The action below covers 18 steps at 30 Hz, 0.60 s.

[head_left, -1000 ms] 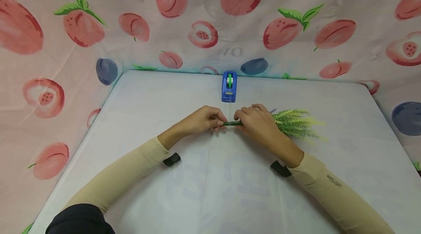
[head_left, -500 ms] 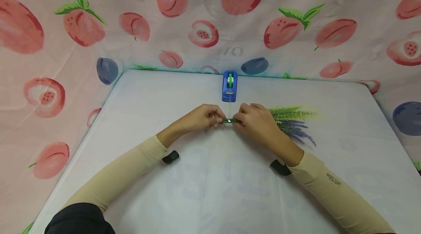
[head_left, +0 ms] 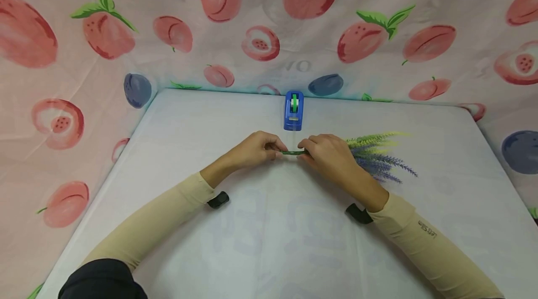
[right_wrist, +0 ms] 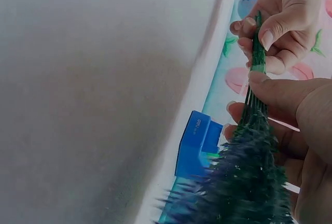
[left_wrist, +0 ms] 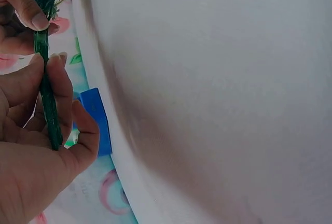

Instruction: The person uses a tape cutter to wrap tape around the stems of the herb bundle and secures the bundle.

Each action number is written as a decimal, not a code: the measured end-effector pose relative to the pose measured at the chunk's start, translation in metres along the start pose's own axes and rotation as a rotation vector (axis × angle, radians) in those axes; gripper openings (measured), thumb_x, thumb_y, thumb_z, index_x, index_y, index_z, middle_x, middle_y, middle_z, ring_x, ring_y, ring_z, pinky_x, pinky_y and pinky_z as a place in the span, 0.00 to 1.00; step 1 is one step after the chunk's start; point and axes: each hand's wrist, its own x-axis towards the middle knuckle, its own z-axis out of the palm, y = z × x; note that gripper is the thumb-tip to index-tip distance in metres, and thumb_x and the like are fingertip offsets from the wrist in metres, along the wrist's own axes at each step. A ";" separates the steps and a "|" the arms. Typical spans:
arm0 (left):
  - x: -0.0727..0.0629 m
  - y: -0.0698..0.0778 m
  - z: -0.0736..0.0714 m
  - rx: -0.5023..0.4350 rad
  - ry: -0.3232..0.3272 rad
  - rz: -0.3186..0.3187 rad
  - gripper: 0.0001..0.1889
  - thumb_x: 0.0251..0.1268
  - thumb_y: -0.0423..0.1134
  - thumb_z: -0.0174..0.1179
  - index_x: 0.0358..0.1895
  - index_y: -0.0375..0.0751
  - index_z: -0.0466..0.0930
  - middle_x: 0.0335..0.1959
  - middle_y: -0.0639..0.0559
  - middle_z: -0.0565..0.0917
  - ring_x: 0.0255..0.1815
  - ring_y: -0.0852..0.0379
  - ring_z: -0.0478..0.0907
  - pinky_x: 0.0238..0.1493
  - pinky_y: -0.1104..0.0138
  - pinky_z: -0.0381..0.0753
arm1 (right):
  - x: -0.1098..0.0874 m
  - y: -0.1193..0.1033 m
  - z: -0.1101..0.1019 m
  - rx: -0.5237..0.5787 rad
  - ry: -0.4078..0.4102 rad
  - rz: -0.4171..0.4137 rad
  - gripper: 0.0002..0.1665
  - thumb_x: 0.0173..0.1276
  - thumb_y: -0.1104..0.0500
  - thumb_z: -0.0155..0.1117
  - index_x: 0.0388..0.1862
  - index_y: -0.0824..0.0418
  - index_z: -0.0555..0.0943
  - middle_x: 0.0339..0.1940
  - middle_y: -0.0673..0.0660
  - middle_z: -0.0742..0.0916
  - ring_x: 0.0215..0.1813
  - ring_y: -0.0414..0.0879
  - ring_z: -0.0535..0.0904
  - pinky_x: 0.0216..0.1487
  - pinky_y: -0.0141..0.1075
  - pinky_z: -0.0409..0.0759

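A bundle of artificial lavender-like flowers (head_left: 378, 156), with yellow-green and purple spikes, lies sideways in the head view, blooms to the right. Its green stems (head_left: 293, 153) span the gap between the hands. My left hand (head_left: 261, 150) pinches the stem ends between thumb and fingers. Nearer the blooms, my right hand (head_left: 329, 155) grips the stems, thumb on top in the right wrist view, where the purple and green spikes (right_wrist: 244, 177) blur slightly. A shiny band of tape (right_wrist: 258, 69) shows on the stems. From the blue tape dispenser (head_left: 293, 112), a pale tape strip (head_left: 293, 140) reaches toward them.
The dispenser stands at the back edge of the white-covered table (head_left: 269, 243), just beyond the hands. Behind and at the sides hangs a fruit-print cloth (head_left: 260, 9). Dark wrist devices (head_left: 218, 200) sit under both forearms.
The bundle has rolled in my fingers: purple spikes now show along its near side, where yellow-green ones were. Both hands have shifted slightly toward the dispenser.
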 end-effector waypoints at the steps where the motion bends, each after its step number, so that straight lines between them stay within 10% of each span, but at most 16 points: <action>1: 0.000 0.000 0.000 -0.007 0.004 0.001 0.09 0.70 0.27 0.61 0.48 0.35 0.87 0.43 0.42 0.88 0.37 0.54 0.81 0.41 0.67 0.79 | 0.000 0.000 0.000 0.001 0.008 -0.001 0.12 0.62 0.56 0.78 0.42 0.60 0.89 0.33 0.54 0.89 0.33 0.50 0.85 0.44 0.47 0.84; 10: 0.003 0.000 0.000 -0.073 0.031 0.010 0.08 0.73 0.27 0.57 0.47 0.31 0.85 0.37 0.38 0.88 0.39 0.40 0.85 0.45 0.51 0.84 | 0.004 0.004 0.002 -0.026 0.049 -0.001 0.11 0.64 0.57 0.76 0.41 0.61 0.88 0.31 0.55 0.90 0.30 0.50 0.84 0.36 0.44 0.83; 18: 0.006 -0.005 -0.002 -0.120 0.043 0.005 0.08 0.75 0.28 0.55 0.48 0.34 0.83 0.35 0.40 0.89 0.37 0.40 0.81 0.40 0.59 0.81 | 0.007 0.003 0.002 -0.091 0.024 -0.016 0.12 0.59 0.60 0.80 0.41 0.61 0.87 0.32 0.54 0.89 0.36 0.51 0.86 0.47 0.46 0.84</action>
